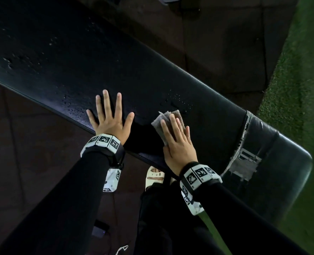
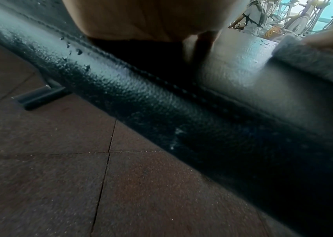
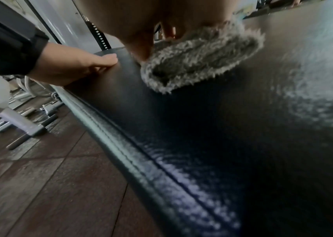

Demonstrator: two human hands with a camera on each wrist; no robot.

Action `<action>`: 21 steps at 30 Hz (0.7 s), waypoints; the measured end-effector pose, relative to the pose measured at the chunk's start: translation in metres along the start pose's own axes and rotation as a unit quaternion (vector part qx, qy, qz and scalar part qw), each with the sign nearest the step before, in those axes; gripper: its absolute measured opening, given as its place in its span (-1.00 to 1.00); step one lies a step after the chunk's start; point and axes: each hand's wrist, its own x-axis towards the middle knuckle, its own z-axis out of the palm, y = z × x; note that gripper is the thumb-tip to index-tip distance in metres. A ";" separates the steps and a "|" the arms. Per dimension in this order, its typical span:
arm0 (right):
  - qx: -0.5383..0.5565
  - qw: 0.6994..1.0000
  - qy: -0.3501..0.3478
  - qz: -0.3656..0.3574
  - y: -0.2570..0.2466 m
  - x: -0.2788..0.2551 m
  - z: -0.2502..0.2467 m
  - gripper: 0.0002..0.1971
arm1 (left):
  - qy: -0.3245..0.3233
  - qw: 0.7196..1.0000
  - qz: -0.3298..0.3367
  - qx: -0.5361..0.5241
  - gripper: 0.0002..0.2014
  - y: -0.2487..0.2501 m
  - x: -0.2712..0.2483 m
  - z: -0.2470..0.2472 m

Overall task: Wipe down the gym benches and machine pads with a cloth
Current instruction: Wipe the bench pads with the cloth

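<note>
A long black padded bench (image 1: 64, 57) runs diagonally through the head view, wet with droplets. My left hand (image 1: 109, 117) lies flat on its near edge with the fingers spread. To its right, my right hand (image 1: 176, 138) presses a folded grey cloth (image 1: 161, 124) onto the pad with straight fingers. The right wrist view shows the fuzzy cloth (image 3: 200, 64) under my palm and my left hand (image 3: 74, 65) on the bench edge. In the left wrist view the cloth (image 2: 311, 59) lies on the pad (image 2: 232, 67) at the right.
The bench's right end (image 1: 248, 162) is torn and patched with tape. Brown rubber floor tiles (image 1: 23, 144) lie below, green turf (image 1: 303, 70) at the right. My sandalled foot (image 1: 154, 178) stands under the bench. A bench foot (image 2: 37, 97) rests on the floor; gym machines (image 2: 295, 19) stand far off.
</note>
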 end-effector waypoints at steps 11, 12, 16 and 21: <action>-0.129 0.991 0.002 -0.037 0.023 0.110 -0.045 -0.43 | -0.055 0.998 -0.005 -0.006 -0.33 0.002 0.002 -0.010; -0.129 0.991 -0.001 -0.025 0.033 0.116 -0.052 -0.43 | -0.060 0.998 -0.006 -0.006 -0.33 0.002 0.002 -0.011; -0.088 0.995 -0.020 0.051 0.078 0.103 -0.070 -0.44 | -0.063 0.998 -0.003 -0.012 -0.32 0.002 0.002 -0.012; -0.090 0.993 -0.027 0.071 0.097 0.033 -0.054 -0.41 | -0.072 0.997 -0.006 -0.015 -0.32 0.001 0.003 -0.011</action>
